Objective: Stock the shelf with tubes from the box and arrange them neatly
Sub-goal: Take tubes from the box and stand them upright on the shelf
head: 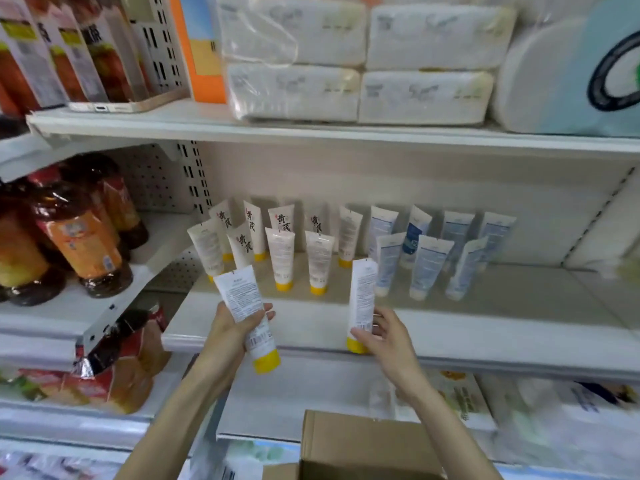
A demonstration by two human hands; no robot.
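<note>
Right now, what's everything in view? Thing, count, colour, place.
yellow-capped tubes: about nine, white, middle shelf left, two rows, caps down
blue-print tubes: about seven, white and blue, same shelf, to their right
left-held tube: one, white, yellow cap, before the shelf edge
right-held tube: one, white, yellow cap, at the shelf edge
middle shelf: one, white, centre
cardboard box: one, brown, bottom centre
tissue packs: four, white, top shelf
bottles: several, amber, orange labels, left
snack bags: several, red-orange, lower left
left hand: grips one tube
right hand: holds the other
</note>
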